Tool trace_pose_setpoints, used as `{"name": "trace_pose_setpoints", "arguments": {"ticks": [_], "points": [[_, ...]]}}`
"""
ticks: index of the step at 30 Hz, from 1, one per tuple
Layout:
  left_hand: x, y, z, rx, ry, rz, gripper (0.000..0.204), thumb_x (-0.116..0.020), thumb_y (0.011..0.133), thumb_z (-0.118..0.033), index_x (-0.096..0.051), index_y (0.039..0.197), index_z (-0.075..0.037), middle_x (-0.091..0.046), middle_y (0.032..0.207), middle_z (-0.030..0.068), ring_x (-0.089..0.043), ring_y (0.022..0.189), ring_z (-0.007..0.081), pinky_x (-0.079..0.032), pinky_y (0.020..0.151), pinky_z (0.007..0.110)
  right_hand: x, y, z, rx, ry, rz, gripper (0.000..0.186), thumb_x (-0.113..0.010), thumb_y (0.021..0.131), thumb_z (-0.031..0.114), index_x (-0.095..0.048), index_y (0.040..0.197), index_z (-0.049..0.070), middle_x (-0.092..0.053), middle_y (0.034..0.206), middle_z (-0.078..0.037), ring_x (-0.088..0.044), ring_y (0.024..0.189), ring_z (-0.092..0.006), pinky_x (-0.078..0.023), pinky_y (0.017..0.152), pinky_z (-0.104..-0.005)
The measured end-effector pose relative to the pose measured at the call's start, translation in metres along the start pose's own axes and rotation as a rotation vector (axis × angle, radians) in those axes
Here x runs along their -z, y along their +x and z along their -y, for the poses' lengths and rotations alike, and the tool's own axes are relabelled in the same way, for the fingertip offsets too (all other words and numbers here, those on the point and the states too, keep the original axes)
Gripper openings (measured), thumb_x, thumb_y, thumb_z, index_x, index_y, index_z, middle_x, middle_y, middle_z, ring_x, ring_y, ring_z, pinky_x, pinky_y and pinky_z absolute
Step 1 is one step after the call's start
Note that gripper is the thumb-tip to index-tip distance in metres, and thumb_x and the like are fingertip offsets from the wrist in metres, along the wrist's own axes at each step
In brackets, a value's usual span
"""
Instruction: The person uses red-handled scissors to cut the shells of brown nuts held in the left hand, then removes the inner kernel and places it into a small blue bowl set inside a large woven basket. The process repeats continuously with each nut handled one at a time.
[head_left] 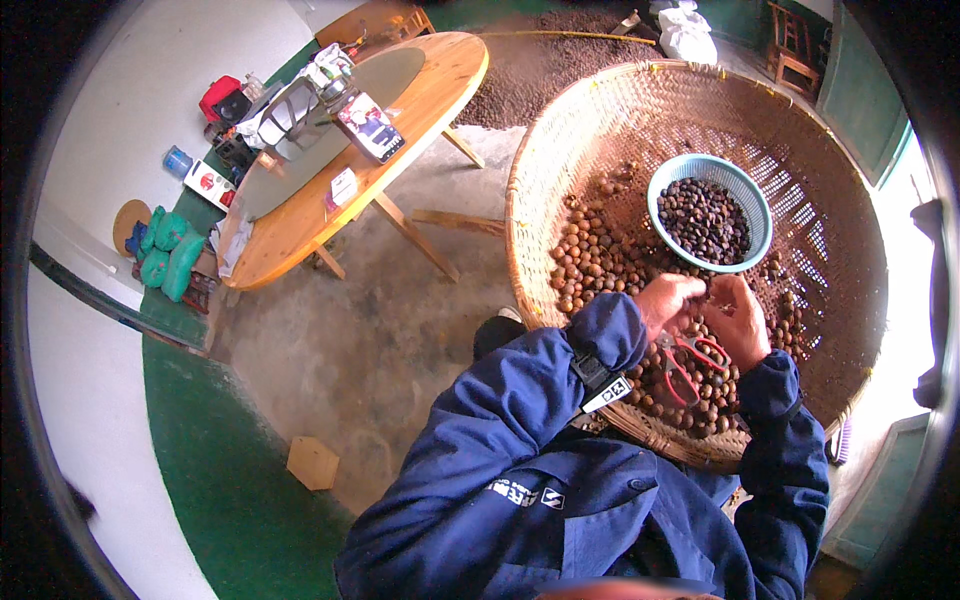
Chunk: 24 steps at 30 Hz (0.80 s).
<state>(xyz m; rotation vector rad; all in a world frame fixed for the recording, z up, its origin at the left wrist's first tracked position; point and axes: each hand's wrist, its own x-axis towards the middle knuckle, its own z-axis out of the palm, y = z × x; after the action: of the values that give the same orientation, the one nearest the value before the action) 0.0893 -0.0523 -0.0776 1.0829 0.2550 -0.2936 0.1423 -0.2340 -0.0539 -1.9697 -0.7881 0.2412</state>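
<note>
My left hand [668, 302] and my right hand [737, 318] meet above the near part of a big round woven bamboo basket [540, 130]. Both hands have their fingers curled in a pinch; whatever is between them is hidden or too small to name. Just below them, red-handled scissors [680, 385] lie on a layer of round brown nuts [590, 255]. Close beyond my fingertips a light blue plastic colander [762, 232] stands in the basket, holding many small dark kernels [703, 215].
To the left stands an oval wooden table [440, 75] with a printed box [368, 125] on it. Green bundles [172, 255] sit by the wall. A wooden stool [313, 463] is on the floor. Beyond the basket lie more nuts [560, 75] and a white sack [686, 38].
</note>
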Motion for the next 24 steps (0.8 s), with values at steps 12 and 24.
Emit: {"name": "trace_pose_setpoints", "arguments": {"ticks": [12,24], "points": [[0.0,-0.011,-0.021,-0.084,-0.262,-0.144,0.016,-0.051,0.091,-0.025,-0.056,0.094,-0.01,-0.056,0.071,0.0007,-0.049,0.053,0.0123,-0.037,0.044,0.029,-0.019,-0.026,0.008,-0.026,-0.742,0.572,0.048,-0.064,0.081,0.047,-0.063,0.113,0.011,-0.063,0.104,-0.018,-0.062,0.097,-0.0348,-0.05,0.082,-0.0462],[-0.004,-0.018,-0.028,-0.195,-0.198,-0.11,0.022,-0.044,0.097,-0.026,-0.056,0.094,-0.009,-0.054,0.068,0.0005,-0.048,0.051,0.0111,-0.035,0.04,0.026,-0.013,-0.026,0.002,0.006,-0.679,0.604,0.043,-0.053,0.086,0.037,-0.058,0.123,0.015,-0.066,0.106,-0.019,-0.064,0.099,-0.0378,-0.051,0.085,-0.0461]]}}
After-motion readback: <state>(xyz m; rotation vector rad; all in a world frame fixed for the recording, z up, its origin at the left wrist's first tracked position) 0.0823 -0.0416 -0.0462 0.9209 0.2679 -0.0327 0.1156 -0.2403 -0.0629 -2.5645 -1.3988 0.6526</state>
